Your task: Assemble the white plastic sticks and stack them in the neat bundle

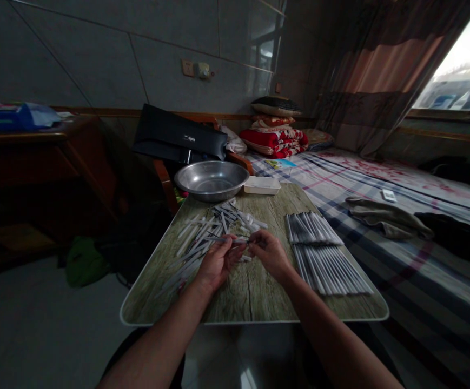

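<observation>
Over the middle of the small table (265, 308), my left hand (217, 262) is closed around a slim white pen-like tube (239, 240). My right hand (270, 253) pinches at the right end of that tube, near a thin dark piece; the exact contact is too small to make out. Left of my hands lies a loose spread of white tubes (190, 243), with dark thin rods (223, 216) heaped behind. To the right, white pen-like sticks with dark tips lie side by side in a far row (313, 228) and a near row (330, 270).
A metal basin (212, 181) stands at the table's back left, beside a shallow white tray (262, 185). Behind the basin leans a black monitor (180, 135) on a wooden chair. A bed with a plaid sheet (340, 183) runs along the right; a wooden desk (72, 135) is at left.
</observation>
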`<state>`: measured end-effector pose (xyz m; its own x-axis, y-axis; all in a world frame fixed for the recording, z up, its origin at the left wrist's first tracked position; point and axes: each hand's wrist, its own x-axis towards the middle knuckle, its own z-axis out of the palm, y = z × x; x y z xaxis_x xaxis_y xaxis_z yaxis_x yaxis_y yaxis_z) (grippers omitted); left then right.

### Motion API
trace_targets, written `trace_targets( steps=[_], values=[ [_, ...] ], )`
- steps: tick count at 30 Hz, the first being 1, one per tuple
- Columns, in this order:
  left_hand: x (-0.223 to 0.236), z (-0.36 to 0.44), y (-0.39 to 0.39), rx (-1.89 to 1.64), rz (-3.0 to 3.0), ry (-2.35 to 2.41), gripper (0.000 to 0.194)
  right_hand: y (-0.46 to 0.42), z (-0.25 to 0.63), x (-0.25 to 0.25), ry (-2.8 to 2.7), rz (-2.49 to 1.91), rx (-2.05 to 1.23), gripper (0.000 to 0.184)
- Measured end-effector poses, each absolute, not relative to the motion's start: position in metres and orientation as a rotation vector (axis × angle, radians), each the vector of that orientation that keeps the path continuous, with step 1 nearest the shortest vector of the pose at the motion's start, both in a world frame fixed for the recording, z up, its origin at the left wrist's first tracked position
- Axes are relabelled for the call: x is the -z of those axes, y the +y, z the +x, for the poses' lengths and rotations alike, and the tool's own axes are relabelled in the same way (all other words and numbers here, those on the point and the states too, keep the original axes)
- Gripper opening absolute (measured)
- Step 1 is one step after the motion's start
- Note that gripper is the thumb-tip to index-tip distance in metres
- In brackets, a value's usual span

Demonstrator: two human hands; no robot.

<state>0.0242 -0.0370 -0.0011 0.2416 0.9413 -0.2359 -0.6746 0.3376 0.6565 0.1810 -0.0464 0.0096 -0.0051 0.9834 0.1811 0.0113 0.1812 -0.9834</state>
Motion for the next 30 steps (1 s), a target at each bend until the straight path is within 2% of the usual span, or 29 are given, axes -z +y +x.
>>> trace_targets(
  steps=[3, 7, 12, 14, 18, 21, 23, 26, 27, 30],
  values=[
    [0.0027, 0.0229, -0.0363, -1.159, 0.486, 0.677, 0.005, -0.0477, 0.1819, -0.0081, -1.317, -1.104, -1.060, 0.013],
    [0.0027, 0.0227, -0.0367, -1.155, 0.496, 0.660, 0.005, -0.0499, 0.1829, -0.0070, -1.360, -1.195, -0.974, 0.006],
    [-0.0020, 0.0233, -0.0399, -1.135, 0.544, 0.651, 0.004, -0.0512, 0.1838, -0.0049, -1.421, -1.297, -0.902, 0.040],
    [-0.0034, 0.0233, -0.0403, -1.134, 0.545, 0.648, 0.004, -0.0519, 0.1843, -0.0063, -1.415, -1.264, -0.963, 0.044],
    [-0.0029, 0.0229, -0.0384, -1.158, 0.529, 0.663, 0.004, -0.0538, 0.1850, -0.0118, -1.402, -1.121, -1.054, 0.018],
    [-0.0018, 0.0227, -0.0376, -1.157, 0.532, 0.677, 0.005, -0.0542, 0.1855, -0.0127, -1.440, -1.155, -0.990, 0.013],
    [-0.0014, 0.0226, -0.0382, -1.147, 0.543, 0.677, 0.005, -0.0537, 0.1860, -0.0109, -1.485, -1.220, -0.955, 0.015],
    [-0.0008, 0.0225, -0.0392, -1.133, 0.563, 0.665, 0.004, -0.0531, 0.1867, -0.0078, -1.488, -1.256, -1.002, 0.036],
    [-0.0004, 0.0224, -0.0391, -1.134, 0.569, 0.660, 0.004, -0.0533, 0.1867, -0.0074, -1.479, -1.248, -1.020, 0.038],
    [0.0010, 0.0222, -0.0381, -1.144, 0.572, 0.656, 0.004, -0.0544, 0.1867, -0.0081, -1.481, -1.190, -1.009, 0.018]
  ],
)
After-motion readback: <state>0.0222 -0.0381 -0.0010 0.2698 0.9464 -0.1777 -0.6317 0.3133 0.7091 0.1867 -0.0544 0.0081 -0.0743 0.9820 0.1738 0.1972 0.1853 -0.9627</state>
